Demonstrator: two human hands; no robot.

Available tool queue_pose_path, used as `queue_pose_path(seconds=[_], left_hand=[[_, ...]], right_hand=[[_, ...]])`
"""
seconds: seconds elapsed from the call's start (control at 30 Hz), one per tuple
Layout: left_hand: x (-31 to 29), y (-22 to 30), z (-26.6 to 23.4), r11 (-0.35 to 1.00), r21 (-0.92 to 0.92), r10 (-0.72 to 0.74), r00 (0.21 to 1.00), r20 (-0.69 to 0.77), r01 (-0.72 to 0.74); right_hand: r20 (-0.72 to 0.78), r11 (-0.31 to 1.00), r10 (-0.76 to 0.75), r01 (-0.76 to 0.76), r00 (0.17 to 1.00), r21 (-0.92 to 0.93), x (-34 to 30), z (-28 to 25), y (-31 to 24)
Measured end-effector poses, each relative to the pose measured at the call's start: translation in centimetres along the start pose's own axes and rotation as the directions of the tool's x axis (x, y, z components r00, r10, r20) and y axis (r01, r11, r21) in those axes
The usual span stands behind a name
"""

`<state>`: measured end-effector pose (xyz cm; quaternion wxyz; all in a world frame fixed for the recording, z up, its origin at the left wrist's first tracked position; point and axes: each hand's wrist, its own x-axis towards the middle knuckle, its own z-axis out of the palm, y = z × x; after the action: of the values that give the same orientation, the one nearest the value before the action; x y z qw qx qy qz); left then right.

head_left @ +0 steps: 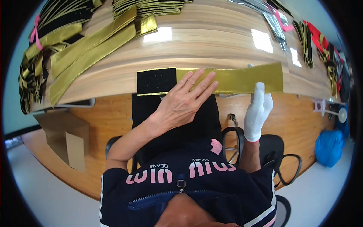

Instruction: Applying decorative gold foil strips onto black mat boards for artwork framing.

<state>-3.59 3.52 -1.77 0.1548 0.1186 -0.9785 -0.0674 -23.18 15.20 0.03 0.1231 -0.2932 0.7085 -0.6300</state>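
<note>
A wide gold strip (242, 81) with a black end section (156, 81) lies crosswise along the table's near edge. My left hand (185, 96), bare, rests flat on the strip just right of the black section, its fingers stretched out and slightly apart. A white glove covers my right hand (258, 109), which grips the strip near its right end. The thumb lies on top, while the other fingers are mostly hidden under the strip. One white fingertip peeks out past the far edge.
Two loose gold strips (94, 47) lie at the left, beside a bundle of black-and-gold strips (38, 56). A stack (147, 7) sits at the back; silver (274, 28) and red (317, 36) strips lie at the right. Below are a cardboard box (62, 140), chairs and a blue bag (329, 148).
</note>
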Motion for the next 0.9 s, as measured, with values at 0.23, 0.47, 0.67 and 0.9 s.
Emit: queue_pose_path(seconds=[0.23,0.47,0.67,0.9], left_hand=[[-0.5,0.7,-0.1,0.983,-0.063,-0.131,0.901,0.414,0.172],[-0.9,0.2,0.7,0.978,0.207,-0.019,0.993,0.117,-0.006],[-2.9,-0.3,1.4,0.981,0.183,-0.114,0.954,0.277,0.064],[-1.4,0.4,-0.4,0.963,0.226,-0.243,0.832,0.499,0.145]], right_hand=[[0.394,0.74,-0.47,0.596,0.789,-0.311,-1.9,4.0,-2.7],[0.54,0.638,-0.401,0.648,0.74,-0.416,-2.8,6.2,-1.5],[0.569,0.655,-0.328,0.616,0.754,-0.438,-3.5,6.8,-1.3],[0.557,0.707,-0.302,0.573,0.774,-0.414,-3.5,6.9,-1.0]])
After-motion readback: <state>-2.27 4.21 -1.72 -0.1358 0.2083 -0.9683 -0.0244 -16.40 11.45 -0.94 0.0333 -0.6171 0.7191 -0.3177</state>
